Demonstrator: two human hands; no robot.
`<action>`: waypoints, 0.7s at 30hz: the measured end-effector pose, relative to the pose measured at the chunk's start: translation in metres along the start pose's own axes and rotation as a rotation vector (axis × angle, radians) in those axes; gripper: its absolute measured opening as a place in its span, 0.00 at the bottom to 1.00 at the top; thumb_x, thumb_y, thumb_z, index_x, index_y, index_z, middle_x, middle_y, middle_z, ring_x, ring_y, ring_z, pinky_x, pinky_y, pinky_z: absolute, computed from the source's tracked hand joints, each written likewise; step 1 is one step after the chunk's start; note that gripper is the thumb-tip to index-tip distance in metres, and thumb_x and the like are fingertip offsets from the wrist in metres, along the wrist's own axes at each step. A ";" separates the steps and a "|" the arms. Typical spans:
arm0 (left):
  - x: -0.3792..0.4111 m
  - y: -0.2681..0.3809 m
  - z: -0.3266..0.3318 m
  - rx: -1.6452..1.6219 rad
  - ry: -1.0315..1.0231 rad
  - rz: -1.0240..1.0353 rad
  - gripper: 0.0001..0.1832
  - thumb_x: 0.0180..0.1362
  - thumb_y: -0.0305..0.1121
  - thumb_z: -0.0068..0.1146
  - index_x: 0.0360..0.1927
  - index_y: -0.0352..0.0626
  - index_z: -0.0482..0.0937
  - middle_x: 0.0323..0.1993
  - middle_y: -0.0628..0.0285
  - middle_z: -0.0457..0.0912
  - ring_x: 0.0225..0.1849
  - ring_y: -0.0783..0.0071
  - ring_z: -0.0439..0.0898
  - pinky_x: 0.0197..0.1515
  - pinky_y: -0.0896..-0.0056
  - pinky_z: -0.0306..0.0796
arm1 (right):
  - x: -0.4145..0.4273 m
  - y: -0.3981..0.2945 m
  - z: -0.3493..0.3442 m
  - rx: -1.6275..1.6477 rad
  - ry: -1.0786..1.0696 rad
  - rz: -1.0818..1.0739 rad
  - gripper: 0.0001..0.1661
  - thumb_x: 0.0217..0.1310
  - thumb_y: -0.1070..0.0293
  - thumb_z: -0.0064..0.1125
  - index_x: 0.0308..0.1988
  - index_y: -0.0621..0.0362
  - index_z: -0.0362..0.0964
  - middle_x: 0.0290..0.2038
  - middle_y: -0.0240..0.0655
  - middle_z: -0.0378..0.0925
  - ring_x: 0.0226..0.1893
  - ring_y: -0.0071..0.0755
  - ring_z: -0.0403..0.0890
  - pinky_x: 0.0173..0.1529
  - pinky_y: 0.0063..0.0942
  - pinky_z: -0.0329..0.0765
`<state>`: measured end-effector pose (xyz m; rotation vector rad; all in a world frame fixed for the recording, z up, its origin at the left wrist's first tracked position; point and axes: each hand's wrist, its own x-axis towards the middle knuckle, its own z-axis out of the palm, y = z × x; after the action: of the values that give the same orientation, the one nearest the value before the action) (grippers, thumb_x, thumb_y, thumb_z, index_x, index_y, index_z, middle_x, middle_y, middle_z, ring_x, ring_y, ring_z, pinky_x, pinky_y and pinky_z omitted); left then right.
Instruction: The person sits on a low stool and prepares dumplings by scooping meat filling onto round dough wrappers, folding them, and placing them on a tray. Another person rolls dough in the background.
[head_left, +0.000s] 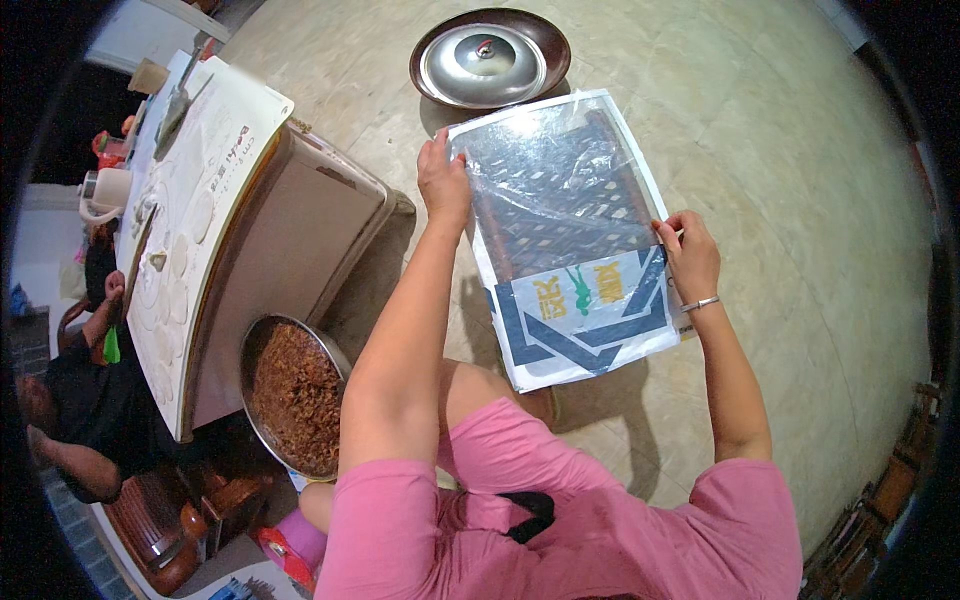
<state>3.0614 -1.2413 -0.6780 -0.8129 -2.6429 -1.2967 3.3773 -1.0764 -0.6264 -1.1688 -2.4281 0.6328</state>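
A plastic bag (589, 315), clear over most of its length and printed white, blue and yellow at the near end, lies flat in front of me. A dark woven surface with reddish-brown rails (555, 195), perhaps a stool seat, shows through the clear part. At the bag's left edge, my left hand (446, 184) grips the margin with thumb and fingers. My right hand (691, 251), with a silver bracelet at its wrist, pinches the opposite edge. What supports the bag underneath is mostly hidden.
Left of me, a metal bowl of brown minced filling (296, 397) sits beside a table (300, 202). Round dough wrappers (178, 304) lie on a white mat (247, 97). Another person (97, 405) sits beyond. A brown basin (551, 45) holds a metal lid (480, 67) on the floor.
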 end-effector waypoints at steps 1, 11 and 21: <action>-0.001 0.006 0.003 -0.025 -0.043 -0.034 0.25 0.53 0.26 0.57 0.57 0.40 0.73 0.55 0.48 0.74 0.59 0.53 0.71 0.62 0.62 0.64 | 0.001 0.005 -0.001 -0.001 -0.021 0.029 0.14 0.59 0.55 0.59 0.32 0.55 0.72 0.32 0.39 0.77 0.30 0.47 0.79 0.34 0.39 0.74; 0.002 -0.007 0.001 -0.206 -0.004 -0.197 0.25 0.57 0.30 0.55 0.59 0.37 0.71 0.57 0.48 0.75 0.58 0.55 0.75 0.60 0.63 0.66 | 0.071 0.006 -0.019 0.093 -0.146 -0.010 0.28 0.56 0.47 0.61 0.47 0.58 0.74 0.41 0.46 0.80 0.41 0.48 0.81 0.45 0.37 0.76; -0.002 0.003 0.008 -0.165 -0.009 -0.203 0.24 0.61 0.27 0.49 0.62 0.36 0.67 0.60 0.47 0.72 0.60 0.58 0.73 0.61 0.65 0.65 | 0.168 -0.024 0.059 0.131 -0.125 0.119 0.30 0.49 0.43 0.66 0.43 0.57 0.77 0.38 0.44 0.82 0.39 0.44 0.82 0.44 0.35 0.77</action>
<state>3.0659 -1.2349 -0.6815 -0.5805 -2.7124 -1.5802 3.2341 -0.9694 -0.6399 -1.2601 -2.3898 0.9123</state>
